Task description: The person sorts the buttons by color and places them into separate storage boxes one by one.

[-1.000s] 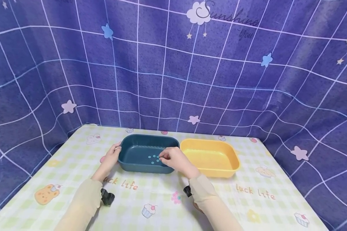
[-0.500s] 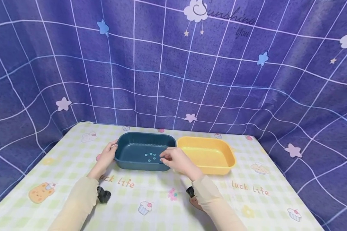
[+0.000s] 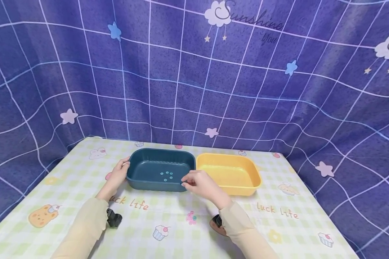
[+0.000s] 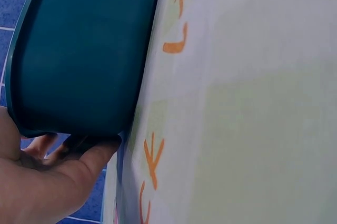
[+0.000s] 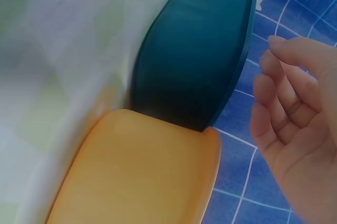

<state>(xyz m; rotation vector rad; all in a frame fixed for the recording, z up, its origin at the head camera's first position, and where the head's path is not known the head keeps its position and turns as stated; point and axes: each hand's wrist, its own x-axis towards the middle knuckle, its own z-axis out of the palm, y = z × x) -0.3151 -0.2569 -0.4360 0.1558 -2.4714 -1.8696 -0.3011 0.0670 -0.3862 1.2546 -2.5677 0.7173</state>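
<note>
On a white cloth with pale green checks (image 3: 133, 233), a dark teal, rounded-rectangular plastic tub (image 3: 153, 186) is standing upright, and five small, round, light-blue pieces (image 3: 171, 177) are lying flat on its floor, grouped near one another toward the front and right of the middle. A bright yellow tub of similar shape (image 3: 230, 176) is standing directly to its right, the two rims meeting at their facing ends. The person's left hand (image 3: 117, 175) is touching the left end of the teal tub, its fingers bending against the outside of the end wall; I cannot tell whether they are clasping the rim or only resting there. The right hand (image 3: 199, 182) is hovering at the front right corner of the teal tub, the thumb and forefinger coming together at their tips while the other fingers are curling loosely beside them; whether those tips are holding anything small, or touching the rim, I cannot tell. Both forearms are wearing cream sleeves (image 3: 84, 230), and a small black device (image 3: 114, 218) is sitting at the left wrist, with another partly showing at the right. Behind the table, a deep blue curtain with pale grid lines (image 3: 168, 64) is hanging, stars and clouds decorating it.
</note>
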